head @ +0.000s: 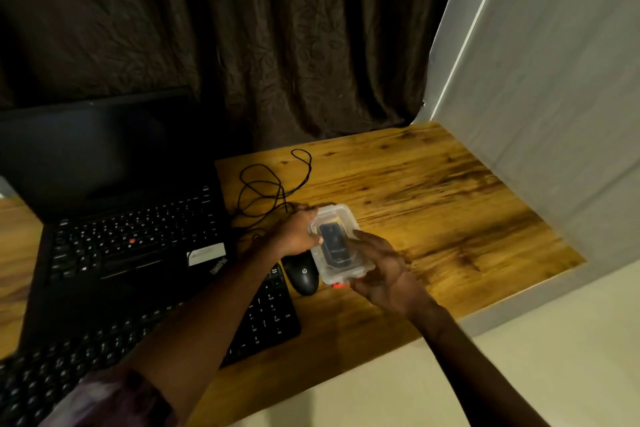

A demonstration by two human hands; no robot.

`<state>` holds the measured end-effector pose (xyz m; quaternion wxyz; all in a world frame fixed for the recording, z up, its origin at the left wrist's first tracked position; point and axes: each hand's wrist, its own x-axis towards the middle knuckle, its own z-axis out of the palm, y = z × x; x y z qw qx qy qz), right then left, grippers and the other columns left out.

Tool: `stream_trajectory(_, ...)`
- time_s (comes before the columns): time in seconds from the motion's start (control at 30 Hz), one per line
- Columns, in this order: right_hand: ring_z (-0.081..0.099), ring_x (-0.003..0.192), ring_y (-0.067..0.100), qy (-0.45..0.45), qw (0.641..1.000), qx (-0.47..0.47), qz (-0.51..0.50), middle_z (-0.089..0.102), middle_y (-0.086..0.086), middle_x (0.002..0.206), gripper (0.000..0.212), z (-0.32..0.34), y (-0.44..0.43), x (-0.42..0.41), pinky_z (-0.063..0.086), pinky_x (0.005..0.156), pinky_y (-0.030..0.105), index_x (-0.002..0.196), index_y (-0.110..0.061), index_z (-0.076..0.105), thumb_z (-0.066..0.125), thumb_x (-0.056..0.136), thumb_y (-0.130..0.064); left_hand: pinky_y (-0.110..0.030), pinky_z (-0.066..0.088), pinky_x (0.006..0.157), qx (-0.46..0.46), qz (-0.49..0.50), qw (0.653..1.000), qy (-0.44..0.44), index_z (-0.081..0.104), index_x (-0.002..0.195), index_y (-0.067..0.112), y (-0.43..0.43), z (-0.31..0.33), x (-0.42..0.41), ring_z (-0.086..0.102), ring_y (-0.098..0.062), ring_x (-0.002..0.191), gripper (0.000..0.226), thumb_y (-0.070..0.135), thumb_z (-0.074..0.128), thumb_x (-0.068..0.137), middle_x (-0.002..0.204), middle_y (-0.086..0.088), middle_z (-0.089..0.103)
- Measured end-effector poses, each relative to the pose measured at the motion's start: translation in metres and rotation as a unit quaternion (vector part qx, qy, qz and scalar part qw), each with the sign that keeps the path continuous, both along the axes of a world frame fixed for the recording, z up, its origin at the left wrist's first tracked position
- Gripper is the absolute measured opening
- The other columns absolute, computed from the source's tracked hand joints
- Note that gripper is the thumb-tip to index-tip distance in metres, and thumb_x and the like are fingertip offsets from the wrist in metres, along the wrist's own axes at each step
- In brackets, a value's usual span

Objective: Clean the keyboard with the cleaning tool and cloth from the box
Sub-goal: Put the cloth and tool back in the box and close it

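Your left forearm, with a patterned sleeve (114,399) pushed up at the elbow, reaches across a black keyboard (263,315) that lies along the near edge of the wooden worktop (433,184). Your left hand (294,232) grasps the far left side of a small clear plastic box (349,253), thumb laid on its lid. Your right hand (384,274) comes in from the near right and curls its fingers round the box's near end, beside a red latch (338,285). The lid is on, and a dark object (332,243) shows through it; what it is cannot be made out. The box sits near the middle of the worktop, and whether it rests on the wood or is lifted cannot be told. A black mouse (302,274) lies just left of the box, partly under it in this view, its cable (263,184) looping toward the far edge. An open black laptop (121,243) stands behind the keyboard on the left. A dark curtain (277,45) hangs behind the far edge, and a pale wall (554,80) borders the right edge.
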<state>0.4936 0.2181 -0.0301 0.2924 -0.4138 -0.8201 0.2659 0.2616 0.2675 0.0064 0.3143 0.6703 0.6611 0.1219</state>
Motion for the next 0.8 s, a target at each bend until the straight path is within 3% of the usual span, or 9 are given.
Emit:
stream_trajectory(0.03,0.044,0.135,0.012,0.028,0.999,-0.006,-0.038,0.048,0.0,0.144,0.065,-0.001,-0.005,0.003,0.048,0.101,0.021,0.14,-0.022,0.053,0.075,0.081,-0.037,-0.028,0.033,0.11,0.0,-0.008,1.0,0.009,0.03,0.155,0.012,0.0,0.001,0.002,0.034,-0.023,0.143,0.075,0.024,0.069,0.092,0.159,-0.007,0.03)
stream_trajectory(0.1,0.056,0.121,0.011,0.092,0.983,-0.029,-0.156,0.058,-0.002,0.131,0.054,-0.006,-0.016,0.006,0.052,0.095,0.025,0.134,-0.021,0.054,0.072,0.084,-0.035,-0.028,0.02,0.118,-0.018,-0.019,1.0,0.012,0.017,0.158,0.012,-0.001,0.0,0.003,0.014,-0.019,0.151,0.082,0.031,0.065,0.094,0.166,-0.004,0.011)
stream_trajectory(0.2,0.067,0.101,0.015,0.212,0.93,-0.164,-0.252,0.068,-0.002,0.106,0.024,-0.014,-0.032,-0.008,0.058,0.084,0.032,0.113,-0.019,0.058,0.067,0.092,-0.01,-0.03,0.009,0.12,-0.051,-0.029,0.998,0.01,0.001,0.159,0.015,-0.005,-0.004,0.003,-0.005,-0.017,0.153,0.11,0.05,0.074,0.084,0.166,-0.001,-0.009)
stream_trajectory(0.3,0.068,0.102,0.025,0.228,0.878,-0.281,-0.314,0.07,0.005,0.106,0.011,-0.019,-0.039,-0.022,0.056,0.09,0.046,0.106,-0.027,0.059,0.063,0.096,-0.023,-0.028,0.006,0.119,-0.05,-0.036,0.998,0.028,-0.004,0.159,0.014,-0.008,-0.004,0.004,-0.009,-0.017,0.152,0.122,0.052,0.079,0.077,0.166,-0.003,-0.014)
stream_trajectory(0.4,0.069,0.092,0.023,0.233,0.86,-0.304,-0.338,0.071,0.005,0.101,0.008,-0.015,-0.035,-0.026,0.058,0.085,0.046,0.101,-0.03,0.059,0.062,0.097,-0.024,-0.026,0.004,0.118,-0.044,-0.027,0.998,0.026,-0.005,0.158,0.012,-0.008,-0.003,0.007,-0.01,-0.017,0.152,0.122,0.048,0.08,0.078,0.165,-0.004,-0.015)
stream_trajectory(0.5,0.065,0.064,0.022,0.261,0.843,-0.343,-0.323,0.07,0.007,0.081,0.015,-0.013,-0.035,-0.027,0.053,0.053,0.032,0.105,-0.01,0.065,0.057,0.1,-0.023,-0.025,0.003,0.118,-0.045,-0.021,0.998,0.032,-0.005,0.158,0.011,-0.007,-0.003,0.01,-0.011,-0.017,0.152,0.123,0.046,0.08,0.078,0.165,-0.006,-0.016)
stream_trajectory(0.63,0.062,0.062,0.022,0.28,0.835,-0.344,-0.326,0.069,0.013,0.081,0.016,-0.007,-0.04,-0.027,0.048,0.048,0.028,0.107,-0.009,0.063,0.059,0.099,-0.021,-0.027,0.004,0.119,-0.05,-0.008,0.998,0.026,-0.005,0.158,0.01,-0.007,-0.004,0.013,-0.009,-0.017,0.152,0.124,0.043,0.083,0.076,0.166,-0.005,-0.014)
stream_trajectory(0.73,0.053,0.052,0.019,0.336,0.826,-0.341,-0.298,0.06,0.019,0.07,0.02,0.001,-0.044,-0.028,0.043,0.045,0.029,0.107,0.007,0.057,0.058,0.098,-0.01,-0.03,0.006,0.121,-0.048,-0.008,0.998,0.032,-0.004,0.158,0.009,-0.006,-0.002,0.015,-0.007,-0.019,0.153,0.125,0.041,0.084,0.075,0.166,-0.007,-0.012)
stream_trajectory(0.8,0.058,0.056,0.023,0.337,0.839,-0.33,-0.272,0.068,0.019,0.072,0.02,0.006,-0.047,-0.03,0.048,0.05,0.033,0.113,0.003,0.059,0.061,0.096,-0.008,-0.031,0.008,0.122,-0.051,-0.004,0.998,0.033,-0.004,0.158,0.009,-0.006,-0.001,0.016,-0.006,-0.02,0.153,0.125,0.04,0.085,0.074,0.166,-0.007,-0.012)
